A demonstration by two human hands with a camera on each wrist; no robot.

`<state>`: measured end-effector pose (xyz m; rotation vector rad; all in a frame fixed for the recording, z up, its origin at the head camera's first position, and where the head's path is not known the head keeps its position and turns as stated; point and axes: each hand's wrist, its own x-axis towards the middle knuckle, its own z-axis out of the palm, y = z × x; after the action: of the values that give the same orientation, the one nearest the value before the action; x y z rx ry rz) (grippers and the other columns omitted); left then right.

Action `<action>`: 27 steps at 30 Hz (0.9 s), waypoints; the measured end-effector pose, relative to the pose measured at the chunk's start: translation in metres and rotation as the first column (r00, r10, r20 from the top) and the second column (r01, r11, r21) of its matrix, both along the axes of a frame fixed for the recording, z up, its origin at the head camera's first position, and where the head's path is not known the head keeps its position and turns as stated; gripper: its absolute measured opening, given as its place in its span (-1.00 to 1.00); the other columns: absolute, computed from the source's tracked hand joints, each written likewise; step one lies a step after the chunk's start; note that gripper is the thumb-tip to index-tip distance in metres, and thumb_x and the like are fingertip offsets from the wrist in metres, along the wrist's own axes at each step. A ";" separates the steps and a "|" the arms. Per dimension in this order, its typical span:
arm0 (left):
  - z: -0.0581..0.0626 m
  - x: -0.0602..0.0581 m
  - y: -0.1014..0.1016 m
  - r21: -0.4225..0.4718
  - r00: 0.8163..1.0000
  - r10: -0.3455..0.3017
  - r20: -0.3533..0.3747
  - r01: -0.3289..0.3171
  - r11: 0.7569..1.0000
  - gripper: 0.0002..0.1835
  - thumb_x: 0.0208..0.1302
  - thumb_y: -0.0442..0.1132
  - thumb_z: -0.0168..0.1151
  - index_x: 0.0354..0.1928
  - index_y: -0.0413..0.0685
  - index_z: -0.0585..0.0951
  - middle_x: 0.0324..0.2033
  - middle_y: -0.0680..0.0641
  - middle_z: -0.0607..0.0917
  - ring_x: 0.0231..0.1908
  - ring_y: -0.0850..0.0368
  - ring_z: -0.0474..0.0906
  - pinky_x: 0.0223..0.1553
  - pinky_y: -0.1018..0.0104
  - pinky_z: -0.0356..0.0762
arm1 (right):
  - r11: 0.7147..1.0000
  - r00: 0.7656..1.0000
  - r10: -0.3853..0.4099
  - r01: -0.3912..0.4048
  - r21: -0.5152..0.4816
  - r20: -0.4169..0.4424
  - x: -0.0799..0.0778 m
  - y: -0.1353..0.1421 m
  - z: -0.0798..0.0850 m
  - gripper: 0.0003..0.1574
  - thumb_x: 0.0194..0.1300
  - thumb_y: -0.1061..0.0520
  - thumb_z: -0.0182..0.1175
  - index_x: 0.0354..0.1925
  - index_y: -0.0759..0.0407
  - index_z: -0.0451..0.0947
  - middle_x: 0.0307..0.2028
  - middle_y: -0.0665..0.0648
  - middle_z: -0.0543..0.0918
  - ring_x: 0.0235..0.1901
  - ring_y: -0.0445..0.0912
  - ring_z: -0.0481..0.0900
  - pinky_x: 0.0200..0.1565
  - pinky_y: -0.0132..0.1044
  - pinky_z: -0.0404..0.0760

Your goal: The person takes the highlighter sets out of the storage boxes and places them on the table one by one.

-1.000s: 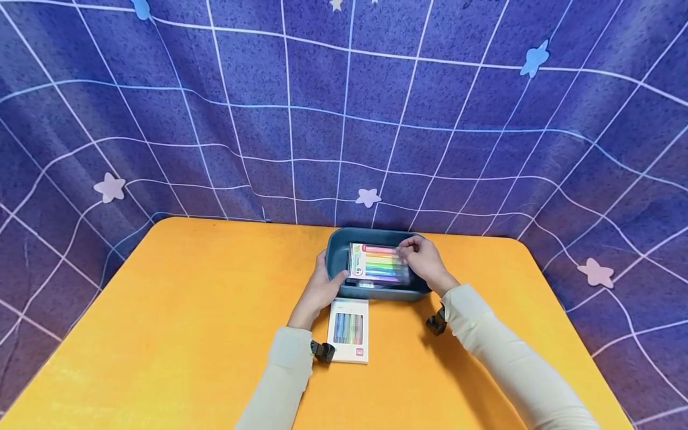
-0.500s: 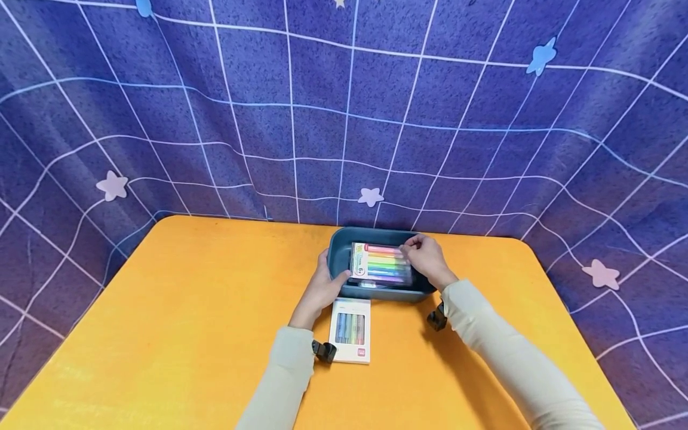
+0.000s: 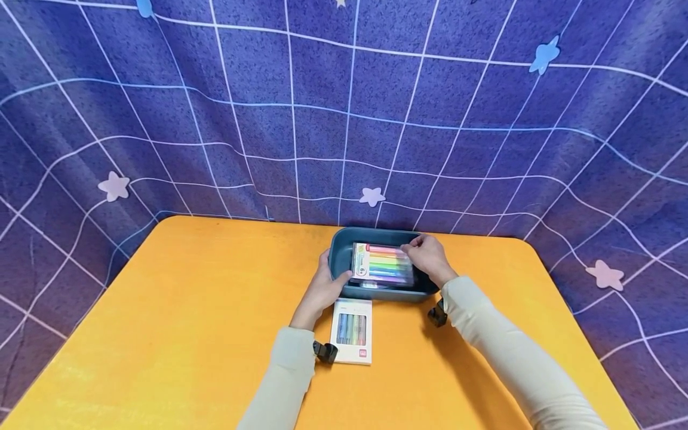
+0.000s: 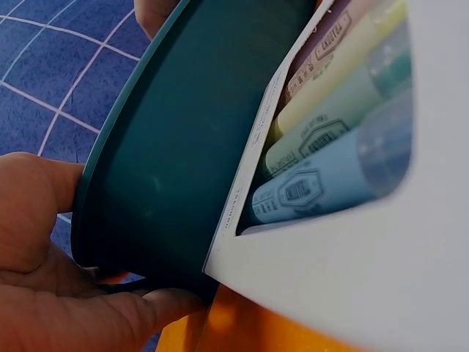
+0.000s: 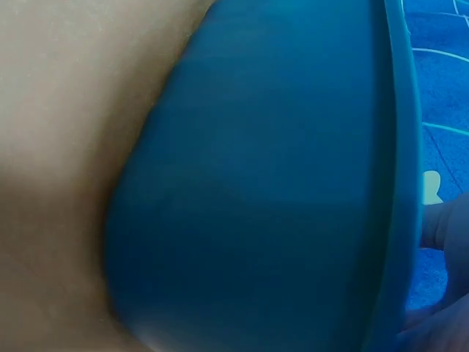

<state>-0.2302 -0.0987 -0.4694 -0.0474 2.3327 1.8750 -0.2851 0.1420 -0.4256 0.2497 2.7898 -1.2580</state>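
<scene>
A dark teal plastic bin [image 3: 387, 294] sits near the back of the table. Inside lies a clear pack of rainbow-coloured highlighters [image 3: 384, 264], over another pack that is mostly hidden. My left hand [image 3: 321, 291] grips the bin's left end, its thumb reaching over the near side by the pack; in the left wrist view the fingers hold the bin's rim. At the pack's upper right corner, my right hand [image 3: 428, 258] pinches its edge with thumb and fingers. A white box of pastel markers [image 3: 352, 332] lies on the table just in front of the bin, beside my left wrist.
The yellow table [image 3: 204, 310] ends behind the bin at a blue-purple grid curtain [image 3: 301, 137] with star shapes. The curtain also closes in both sides. In the right wrist view, the bin's outer wall [image 5: 256, 183] fills most of the frame.
The head view has shifted slightly. Both hands keep almost the same places at the bin and the highlighter pack.
</scene>
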 end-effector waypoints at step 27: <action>-0.002 -0.001 -0.001 -0.002 1.000 0.000 -0.002 0.000 1.000 -0.19 0.49 -0.21 0.12 0.60 0.13 -0.09 0.52 -0.24 0.25 0.51 -0.23 0.18 0.51 -0.28 0.09 | 0.984 0.992 0.092 -0.103 0.142 0.087 -0.008 -0.001 -0.011 -0.30 0.32 -0.19 0.25 -0.75 0.02 0.15 -0.73 -0.09 0.08 -0.61 -0.12 0.15 -0.46 -0.29 0.25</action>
<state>-0.2313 -0.0998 -0.4710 -0.0462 2.3352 1.8740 -0.2928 0.1411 -0.4365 0.1652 2.7908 -1.0013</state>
